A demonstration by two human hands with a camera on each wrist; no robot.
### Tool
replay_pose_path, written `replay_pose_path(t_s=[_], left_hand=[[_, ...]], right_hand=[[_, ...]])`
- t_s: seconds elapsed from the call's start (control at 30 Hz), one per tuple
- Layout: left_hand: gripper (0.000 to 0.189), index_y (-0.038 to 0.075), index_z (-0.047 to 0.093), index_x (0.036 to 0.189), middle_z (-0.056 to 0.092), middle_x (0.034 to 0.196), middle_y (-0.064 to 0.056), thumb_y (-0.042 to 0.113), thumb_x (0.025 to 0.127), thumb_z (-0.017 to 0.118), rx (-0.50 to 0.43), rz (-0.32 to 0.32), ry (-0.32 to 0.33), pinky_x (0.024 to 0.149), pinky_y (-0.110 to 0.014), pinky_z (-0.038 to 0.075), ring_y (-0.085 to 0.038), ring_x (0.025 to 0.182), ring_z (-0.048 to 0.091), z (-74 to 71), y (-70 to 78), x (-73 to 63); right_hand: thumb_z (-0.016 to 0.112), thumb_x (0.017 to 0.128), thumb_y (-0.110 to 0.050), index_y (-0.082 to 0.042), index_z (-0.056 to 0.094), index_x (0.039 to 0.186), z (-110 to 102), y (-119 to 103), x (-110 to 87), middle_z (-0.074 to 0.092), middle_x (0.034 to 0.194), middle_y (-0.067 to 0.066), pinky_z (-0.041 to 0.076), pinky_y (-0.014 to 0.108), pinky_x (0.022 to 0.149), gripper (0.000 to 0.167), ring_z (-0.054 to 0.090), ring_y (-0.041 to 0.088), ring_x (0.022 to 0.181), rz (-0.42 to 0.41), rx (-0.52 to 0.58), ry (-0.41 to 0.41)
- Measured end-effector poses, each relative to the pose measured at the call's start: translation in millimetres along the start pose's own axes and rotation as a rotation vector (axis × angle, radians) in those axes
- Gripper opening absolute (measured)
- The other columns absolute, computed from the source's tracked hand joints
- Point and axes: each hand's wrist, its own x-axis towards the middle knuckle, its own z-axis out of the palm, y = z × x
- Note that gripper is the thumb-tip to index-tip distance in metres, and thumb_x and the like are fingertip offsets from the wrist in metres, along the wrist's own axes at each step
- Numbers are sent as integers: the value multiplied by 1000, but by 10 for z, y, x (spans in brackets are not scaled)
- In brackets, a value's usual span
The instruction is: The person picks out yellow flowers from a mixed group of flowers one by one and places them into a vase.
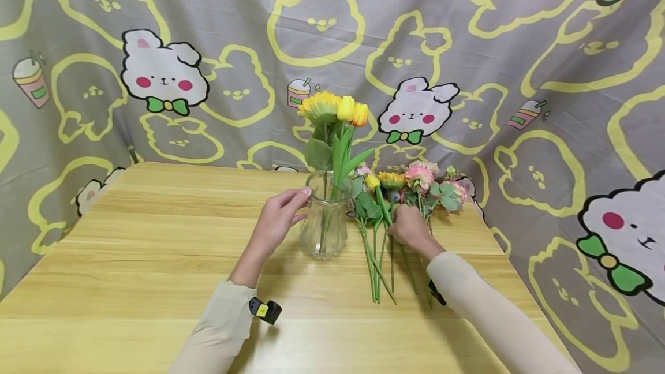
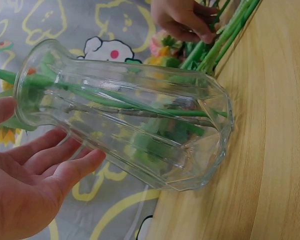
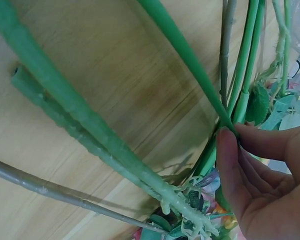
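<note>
A clear glass vase (image 1: 323, 234) stands upright on the table, holding a sunflower (image 1: 319, 108) and yellow-orange tulips (image 1: 346, 109) with green leaves. My left hand (image 1: 277, 219) is at the vase's left side, thumb right at the rim. In the left wrist view, its relaxed fingers (image 2: 72, 172) lie along the glass neck. To the right of the vase, my right hand (image 1: 412, 228) reaches into a bunch of loose flowers. Its thumb and index finger pinch a smooth green stem (image 3: 190, 59), which looks like that of a yellow tulip (image 1: 372, 182).
Other loose flowers lie right of the vase, among them a pink flower (image 1: 419, 174) and a sunflower (image 1: 392, 179), their stems (image 1: 375, 270) pointing toward me. The wooden table (image 1: 156, 258) meets a patterned curtain (image 1: 234, 10) at its back and sides.
</note>
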Motion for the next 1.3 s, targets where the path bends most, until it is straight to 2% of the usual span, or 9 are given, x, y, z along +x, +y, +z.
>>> replay_pose_path(t_s=[0.17, 0.23, 0.4, 0.47, 0.67, 0.87, 0.97, 1.2, 1.3], left_hand=[[57, 3, 65, 131, 63, 131, -16, 51, 100, 59, -1, -1, 2, 103, -39, 57, -29, 125, 60, 5, 2, -1], [57, 3, 65, 130, 63, 131, -16, 51, 101, 59, -4, 0, 0, 104, -39, 57, -29, 125, 60, 6, 2, -1], [56, 3, 65, 130, 63, 131, -16, 51, 101, 59, -4, 1, -1, 104, -40, 57, -29, 125, 60, 6, 2, 0], [57, 3, 65, 130, 63, 131, -16, 51, 100, 59, -2, 0, -1, 103, -39, 57, -29, 125, 60, 5, 0, 1], [57, 3, 65, 130, 63, 131, -16, 52, 100, 59, -3, -4, 0, 103, -39, 57, -29, 125, 61, -1, -2, 3], [58, 4, 65, 130, 63, 131, -16, 53, 100, 60, -4, -4, -2, 103, -38, 57, -29, 125, 61, -6, -6, 5], [58, 4, 65, 130, 63, 131, -16, 53, 100, 59, -3, -3, -1, 103, -38, 57, -29, 126, 61, -6, -5, 5], [58, 3, 65, 130, 63, 131, -16, 52, 100, 59, -4, -2, -4, 103, -39, 57, -29, 125, 61, -1, -4, 5], [57, 3, 65, 130, 63, 132, -16, 52, 100, 59, -5, -3, -4, 103, -39, 57, -29, 125, 61, 1, -3, 5]], right_hand=[[53, 80, 8, -17, 33, 56, -22, -32, -1, 18, 53, -5, 19, 23, 48, 40, 16, 11, 51, -38, 49, 78], [56, 82, 7, -14, 39, 57, -45, -52, -4, 23, 53, -3, 21, 23, 49, 37, 19, 11, 50, -42, 71, 110], [71, 90, -6, -4, 67, 79, -120, -120, -27, 59, 65, 6, 37, 25, 50, 12, 41, 14, 49, 3, 158, 160], [73, 91, -10, -2, 71, 88, -150, -148, -39, 67, 71, 13, 43, 27, 51, 9, 49, 17, 50, 28, 210, 162], [68, 96, -10, 3, 68, 105, -249, -215, -79, 73, 88, 22, 65, 39, 64, 15, 73, 35, 73, 91, 462, 119], [66, 97, -4, 8, 60, 119, -413, -291, -111, 71, 103, 23, 67, 38, 75, 26, 70, 19, 70, 150, 750, 59], [65, 98, -3, 8, 57, 120, -501, -329, -120, 70, 108, 25, 67, 35, 76, 26, 70, 14, 69, 155, 838, 46], [65, 98, -2, 7, 54, 110, -609, -371, -94, 66, 96, 15, 66, 31, 76, 19, 72, 15, 67, 123, 960, 47], [65, 97, -1, 7, 54, 108, -649, -391, -98, 66, 97, 17, 66, 32, 77, 18, 73, 16, 67, 101, 981, 54]])
